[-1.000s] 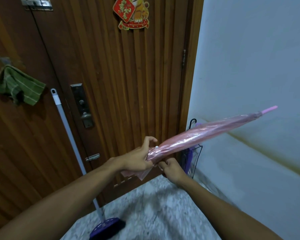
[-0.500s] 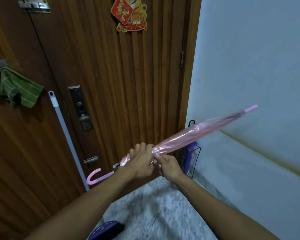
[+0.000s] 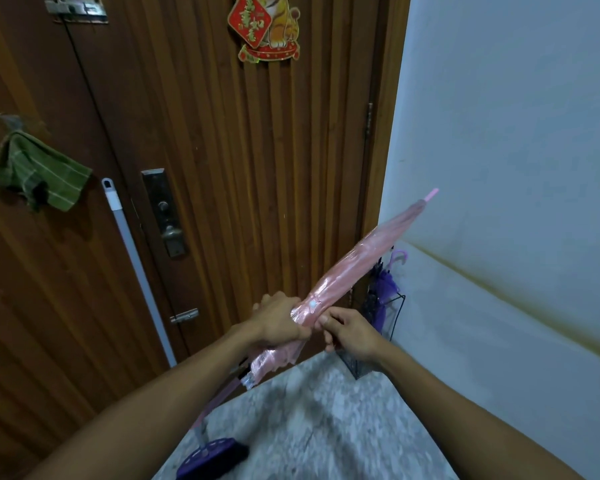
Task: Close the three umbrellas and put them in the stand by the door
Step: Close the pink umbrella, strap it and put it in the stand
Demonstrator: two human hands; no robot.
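Note:
A folded pink translucent umbrella point(image 3: 361, 258) slants from lower left to upper right in front of the door, its tip toward the white wall. My left hand point(image 3: 278, 323) grips it round the lower canopy. My right hand point(image 3: 350, 332) pinches the canopy's edge or strap just beside the left hand. Behind my right hand stands a black wire stand point(image 3: 395, 320) in the corner by the door, with a purple umbrella point(image 3: 383, 282) in it, its handle up.
The brown wooden door point(image 3: 257, 168) has a lock plate point(image 3: 163, 213) and a red paper charm. A mop with a grey pole point(image 3: 136, 268) and purple head point(image 3: 212, 459) leans at the left. A green cloth point(image 3: 35, 171) hangs on the door. The floor is speckled marble.
The umbrella has tilted steeper, tip rising and swinging left toward the door corner. Its handle dropped behind my left forearm. Both hands stay at the canopy's lower end.

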